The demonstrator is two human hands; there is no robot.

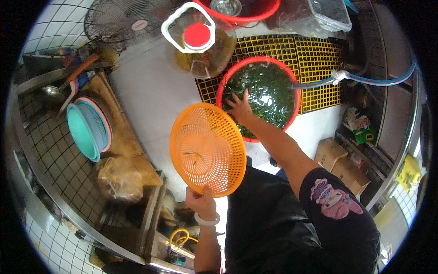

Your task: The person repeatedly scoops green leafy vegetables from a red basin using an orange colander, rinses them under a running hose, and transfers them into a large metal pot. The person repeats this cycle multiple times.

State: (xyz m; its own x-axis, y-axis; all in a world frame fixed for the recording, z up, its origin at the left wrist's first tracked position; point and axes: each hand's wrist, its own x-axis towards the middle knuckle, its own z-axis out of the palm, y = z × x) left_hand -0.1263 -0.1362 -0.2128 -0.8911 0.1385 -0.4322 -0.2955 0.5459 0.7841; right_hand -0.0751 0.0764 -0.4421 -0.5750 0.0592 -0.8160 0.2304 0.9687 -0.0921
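Note:
My left hand grips the lower rim of an orange plastic colander, which is tilted beside a red basin. A few green shreds cling to the colander's inside. Water and many dark green leafy vegetables fill the basin. Over its left side, my right hand is spread with fingers apart at the water's surface, holding nothing that I can see. A clear hose with a white tie around it reaches over the basin's right rim.
Yellow floor grating lies under the basin. Behind it stand a large clear jug with a red cap, another red basin and a fan. Shelving on the left bears turquoise and pink baskets; cardboard boxes sit low at right.

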